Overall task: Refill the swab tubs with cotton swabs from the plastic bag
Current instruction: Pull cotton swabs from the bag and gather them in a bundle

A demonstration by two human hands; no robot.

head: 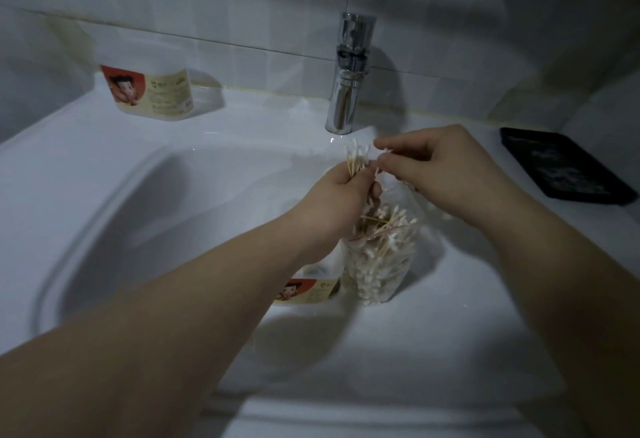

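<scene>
Two tubs (pixel 152 91) (pixel 306 290), one plastic bag (pixel 381 264); left hand (pixel 346 192) grips a swab bundle (pixel 356 157), right hand (pixel 436 164) pinches a swab (pixel 387 151).

I'm looking at a bathroom: white ceramic sink (pixel 145 174), chrome faucet (pixel 348 74), tiled wall (pixel 242 5) behind.

2 bare hands: left hand (pixel 343 195), right hand (pixel 433 164). 2 round white plastic swab tubs with red cartoon labels: one (pixel 152 95) far left of the left hand, one (pixel 304 290) under the left wrist. 1 clear plastic bag (pixel 381 264) of swabs below both hands. 1 bunch of wooden-stick cotton swabs (pixel 356 159) in the left hand, too many to count. 1 chrome tap (pixel 348 91) beyond the hands. 1 flat black rectangular object (pixel 564 167) right of the right hand. 1 white ceramic sink (pixel 138 212).
</scene>
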